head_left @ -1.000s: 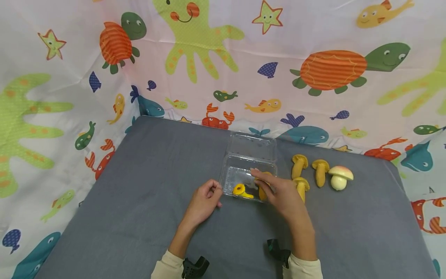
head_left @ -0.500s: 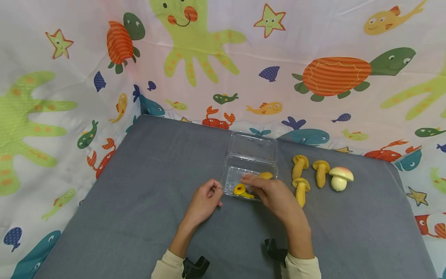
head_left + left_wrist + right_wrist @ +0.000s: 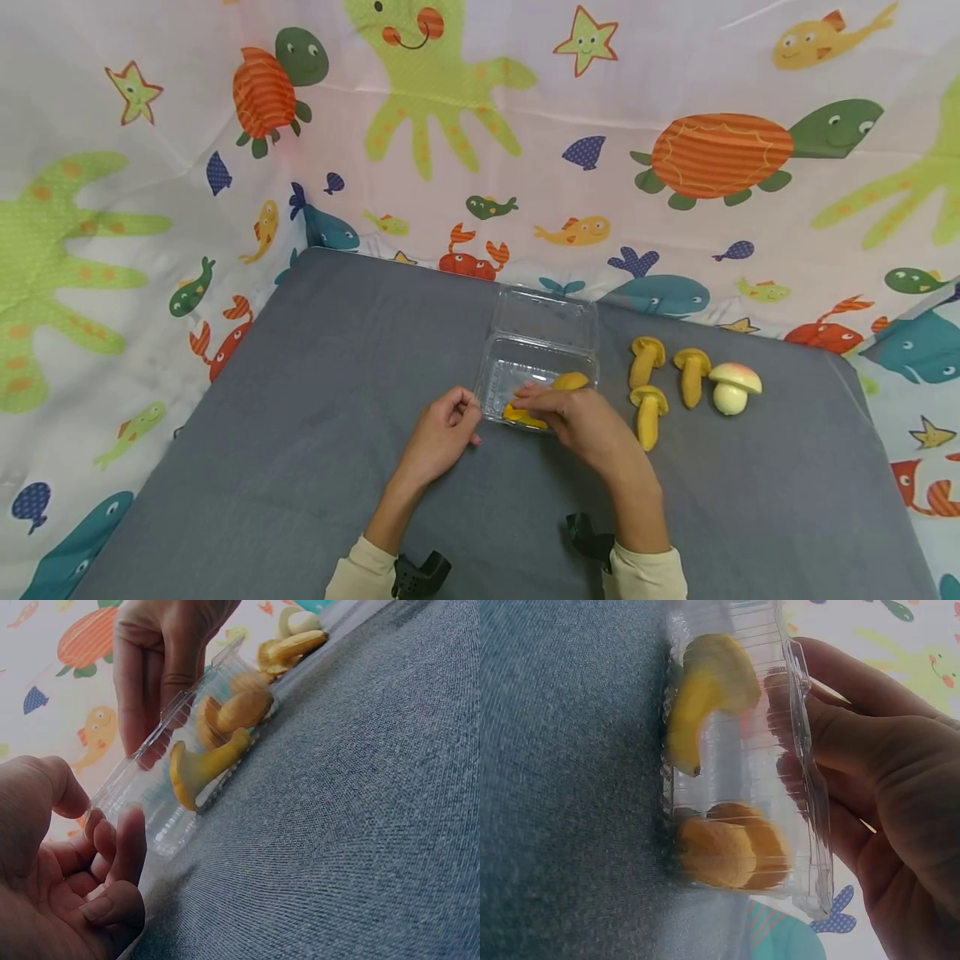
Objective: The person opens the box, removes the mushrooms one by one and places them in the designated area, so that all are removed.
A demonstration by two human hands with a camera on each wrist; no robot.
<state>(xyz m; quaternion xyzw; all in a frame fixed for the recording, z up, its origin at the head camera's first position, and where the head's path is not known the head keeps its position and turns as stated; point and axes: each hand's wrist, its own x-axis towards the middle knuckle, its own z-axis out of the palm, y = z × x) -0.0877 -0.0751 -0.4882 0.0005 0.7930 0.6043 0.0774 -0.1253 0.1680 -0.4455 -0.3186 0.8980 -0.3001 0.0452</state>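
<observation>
A clear plastic clamshell container (image 3: 495, 379) lies on the grey cloth. My left hand (image 3: 438, 429) pinches its near left rim between thumb and finger. Inside are a bright yellow toy mushroom (image 3: 202, 771) and an orange-brown toy mushroom (image 3: 724, 851) towards the right side. My right hand (image 3: 588, 425) reaches over the near right rim, its fairly straight fingers dipping into the container above the yellow mushroom. In the right wrist view nothing shows between those fingers, and a gap separates them from both mushrooms. From the head view, the hand partly hides both.
The container's lid (image 3: 546, 315) lies folded back towards the curtain (image 3: 450, 108). Right of the container are brownish-yellow toy mushrooms (image 3: 691, 377) and a white one with a reddish cap (image 3: 732, 390). Grey cloth (image 3: 300, 450) stretches to the left and front.
My right hand has left the orange-brown mushroom at the container's right side and moved left over the yellow one. My left hand stays on the rim.
</observation>
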